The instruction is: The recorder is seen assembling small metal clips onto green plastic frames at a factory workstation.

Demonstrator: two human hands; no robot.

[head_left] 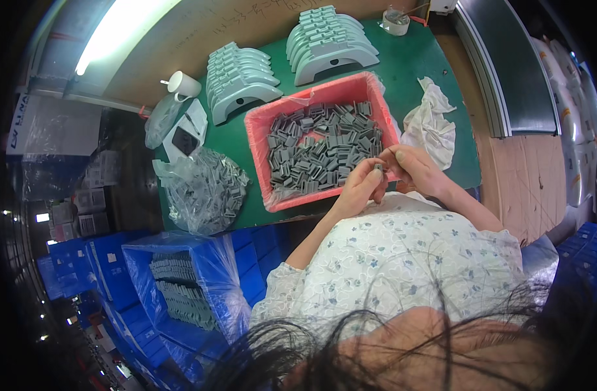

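Observation:
My left hand point(359, 187) is closed in a pinch on a small grey plastic clip point(378, 167), just above the near right corner of a pink tray point(254, 156). Right beside it, my right hand point(412, 168) has thumb and fingers pressed together; whatever they grip is too small or hidden to name. The tray is lined with clear plastic film and holds a loose heap of grey plastic clips point(324, 151). To its left lies a clear plastic bag point(204, 189) filled with similar grey pieces.
Two rows of curved pale-green parts point(243, 81) stand behind the tray on the green table point(435, 65). A white cloth point(432, 124) lies at right, a tape roll point(395, 23) at back right. At left are a white mug point(183, 85), a phone point(184, 140) and a blue crate point(213, 267) of parts.

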